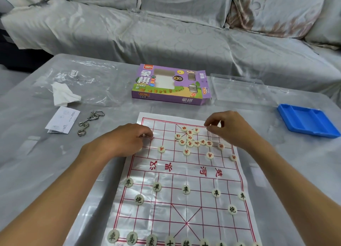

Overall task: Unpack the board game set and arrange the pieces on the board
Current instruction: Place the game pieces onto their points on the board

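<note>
With both hands' fingers curled over the board [184, 172], left hand [127, 138] and right hand [227, 127] possibly pinching pieces I cannot see, either wrist could scatter the red pile [191, 138] at upper centre.

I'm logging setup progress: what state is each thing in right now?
Purple box: lying flat, end flap open.
Blue tray: empty.
Paper board: unrolled flat.
Red pieces: mostly heaped, unplaced.
Black pieces: set out.
Left hand: fingers curled.
Right hand: fingertips pinched.
</note>
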### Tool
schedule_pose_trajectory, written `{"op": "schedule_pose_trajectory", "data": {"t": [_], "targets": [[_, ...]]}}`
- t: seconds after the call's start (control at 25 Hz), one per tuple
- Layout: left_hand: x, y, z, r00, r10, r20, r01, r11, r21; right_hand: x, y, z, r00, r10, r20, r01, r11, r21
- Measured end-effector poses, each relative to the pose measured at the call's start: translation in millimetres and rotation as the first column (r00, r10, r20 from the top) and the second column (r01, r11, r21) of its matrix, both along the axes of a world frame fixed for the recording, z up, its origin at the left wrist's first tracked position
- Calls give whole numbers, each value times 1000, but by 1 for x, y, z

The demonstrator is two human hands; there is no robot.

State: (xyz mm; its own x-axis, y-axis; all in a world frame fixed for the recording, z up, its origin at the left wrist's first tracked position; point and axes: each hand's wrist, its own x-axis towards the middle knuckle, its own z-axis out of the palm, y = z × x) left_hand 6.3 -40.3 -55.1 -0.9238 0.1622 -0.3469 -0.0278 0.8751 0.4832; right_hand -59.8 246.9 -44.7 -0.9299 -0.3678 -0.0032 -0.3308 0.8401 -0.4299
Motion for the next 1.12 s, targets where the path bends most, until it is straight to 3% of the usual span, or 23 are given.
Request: {"op": "schedule_pose_trajectory", "data": {"t": [0.16, 0.44, 0.76, 0.96, 1.12], "targets": [[0, -1, -3, 1000, 10, -14, -10, 1000, -19, 10, 8, -6, 998, 30, 47, -34, 997, 71], [-3, -4, -8, 1000, 19, -10, -20, 999, -32, 15, 22, -15, 998, -55, 40, 50, 991, 120], [-2, -4, -11, 999, 7, -35, -8, 999, -31, 18, -25, -18, 996, 85, 17, -87, 992, 93], [-3, -3, -11, 999, -12, -49, 10, 998, -57, 13, -38, -19, 997, -43, -64, 51, 990, 134], [-2, -1, -9, 998, -11, -58, 8, 998, -61, 10, -47, -20, 993, -114, 6, 111, 978, 175]]}}
